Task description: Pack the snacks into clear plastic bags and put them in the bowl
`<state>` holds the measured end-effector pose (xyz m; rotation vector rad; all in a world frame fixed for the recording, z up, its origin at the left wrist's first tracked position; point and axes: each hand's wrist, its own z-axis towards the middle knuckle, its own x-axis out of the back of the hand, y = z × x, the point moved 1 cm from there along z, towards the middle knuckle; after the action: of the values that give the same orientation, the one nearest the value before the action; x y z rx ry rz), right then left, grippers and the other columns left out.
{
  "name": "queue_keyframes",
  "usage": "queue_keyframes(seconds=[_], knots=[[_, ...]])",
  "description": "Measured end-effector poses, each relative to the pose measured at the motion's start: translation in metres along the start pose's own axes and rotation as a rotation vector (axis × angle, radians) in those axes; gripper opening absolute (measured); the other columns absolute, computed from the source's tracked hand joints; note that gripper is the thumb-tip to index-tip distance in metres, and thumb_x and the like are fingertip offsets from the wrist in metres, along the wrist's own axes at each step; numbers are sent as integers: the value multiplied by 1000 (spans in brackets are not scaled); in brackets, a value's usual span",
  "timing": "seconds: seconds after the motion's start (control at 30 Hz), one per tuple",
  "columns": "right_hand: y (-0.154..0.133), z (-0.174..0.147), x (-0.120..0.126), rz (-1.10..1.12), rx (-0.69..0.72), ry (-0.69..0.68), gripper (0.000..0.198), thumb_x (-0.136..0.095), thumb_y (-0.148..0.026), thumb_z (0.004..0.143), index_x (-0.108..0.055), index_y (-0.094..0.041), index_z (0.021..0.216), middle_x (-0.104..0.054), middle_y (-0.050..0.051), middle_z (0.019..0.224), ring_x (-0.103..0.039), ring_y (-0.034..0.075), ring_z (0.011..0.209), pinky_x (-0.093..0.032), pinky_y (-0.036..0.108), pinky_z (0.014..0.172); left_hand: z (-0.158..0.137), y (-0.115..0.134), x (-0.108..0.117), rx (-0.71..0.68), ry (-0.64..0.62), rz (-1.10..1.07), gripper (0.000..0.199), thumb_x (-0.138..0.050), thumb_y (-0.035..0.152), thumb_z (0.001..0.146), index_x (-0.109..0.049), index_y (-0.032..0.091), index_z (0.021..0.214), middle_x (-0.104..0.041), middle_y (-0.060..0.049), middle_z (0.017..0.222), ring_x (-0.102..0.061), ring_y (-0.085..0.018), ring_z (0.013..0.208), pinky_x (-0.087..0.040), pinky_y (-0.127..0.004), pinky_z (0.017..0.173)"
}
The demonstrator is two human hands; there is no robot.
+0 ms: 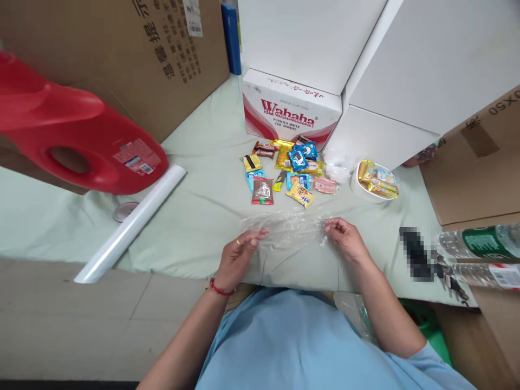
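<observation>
Cloth: a pale green cloth point(195, 216) covers the surface from the near edge to the far boxes; it bears everything below
Cardboard box: a big brown cardboard box point(134, 49) with printed characters stands at the far left
White boxes: plain white boxes point(406, 65) are stacked at the far right; a smaller Wahaha carton point(290, 111) stands low between them and the brown box
Red jug: a red jug point(77, 138) with a handle hole lies on its side at the left, just in front of the cardboard box
Roll: a white roll point(130, 225) lies slantwise near the jug, running from the near left toward the middle
Water bottles: two clear water bottles point(479, 254) lie at the right edge, near some keys
Snack packets: a cluster of small snack packets point(288, 170) lies in the middle, beyond the hands; more packets fill a white bowl point(361, 189) to its right
Plastic film: a clear sheet of plastic film point(290, 227) is stretched flat over the cloth, near the body, between the two hands
Left hand: the left hand point(239, 254) has its fingers pinched together on the film's left edge
Right hand: the right hand point(345, 235) has its fingertips closed on the film's right edge
</observation>
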<state>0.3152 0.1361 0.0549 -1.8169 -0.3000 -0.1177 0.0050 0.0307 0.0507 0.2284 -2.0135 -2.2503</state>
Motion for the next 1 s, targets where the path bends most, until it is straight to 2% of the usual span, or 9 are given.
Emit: queue_keyframes(seconds=[0.17, 0.27, 0.33, 0.47, 0.57, 0.67, 0.83, 0.93, 1.0], knots=[[-34, -17, 4, -355, 378, 102, 39, -68, -33, 85, -68, -23, 122, -66, 10, 118, -56, 15, 73, -51, 31, 67, -8, 8, -2, -369, -341, 372, 22, -57, 24, 98, -75, 29, 109, -77, -7, 125, -70, -23, 119, -41, -50, 117], [-60, -36, -15, -640, 704, -226, 51, -64, -21, 90, -62, -31, 140, -51, 11, 150, -62, 23, 106, -54, 41, 90, -14, 12, -7, -551, -536, 570, 31, -56, 16, 94, -72, 30, 117, -73, -6, 133, -63, -25, 132, -31, -55, 123], [-67, -41, -31, -801, 811, -451, 45, -63, -15, 91, -69, -32, 132, -49, 9, 155, -59, 26, 115, -51, 45, 97, -17, 13, -7, -582, -621, 624, 34, -55, 18, 93, -70, 28, 122, -71, -7, 136, -60, -27, 135, -30, -57, 123], [-63, -37, -43, -935, 835, -479, 28, -58, -13, 95, -79, -28, 103, -71, 9, 124, -60, 24, 94, -53, 40, 84, -18, 12, -3, -431, -579, 559, 40, -46, 31, 100, -65, 25, 135, -72, -10, 133, -69, -25, 121, -50, -46, 109], [-56, -44, -30, -926, 850, -325, 28, -53, -18, 99, -78, -28, 106, -74, 9, 103, -56, 23, 83, -50, 37, 76, -13, 7, -7, -222, -344, 583, 43, -33, 33, 106, -69, 27, 128, -75, -7, 127, -71, -22, 117, -57, -37, 97], [-44, -67, -9, -916, 885, -192, 30, -52, -20, 100, -77, -31, 111, -73, 9, 103, -56, 22, 80, -49, 36, 71, -8, -1, -22, -103, -208, 818, 31, -48, 35, 102, -74, 26, 115, -67, -9, 141, -72, -27, 113, -60, -39, 88], [-2, -115, 22, -878, 886, -174, 40, -48, -10, 97, -74, -32, 119, -71, 10, 97, -59, 23, 82, -54, 38, 69, -17, -7, -40, -5, -281, 1047, 31, -56, 28, 96, -71, 22, 123, -62, -16, 146, -73, -33, 109, -60, -42, 78], [19, -137, 40, -798, 792, -220, 40, -49, -10, 95, -71, -30, 121, -69, 11, 107, -62, 24, 87, -57, 39, 71, -28, 3, -32, 25, -349, 1003, 35, -52, 34, 99, -71, 22, 126, -64, -14, 144, -73, -32, 112, -60, -42, 83], [25, -144, 53, -688, 673, -134, 34, -49, -16, 97, -70, -29, 121, -67, 12, 117, -65, 26, 97, -58, 41, 76, -30, 19, -22, 0, -373, 940, 37, -52, 40, 99, -72, 25, 126, -68, -11, 139, -72, -31, 115, -59, -40, 86]])
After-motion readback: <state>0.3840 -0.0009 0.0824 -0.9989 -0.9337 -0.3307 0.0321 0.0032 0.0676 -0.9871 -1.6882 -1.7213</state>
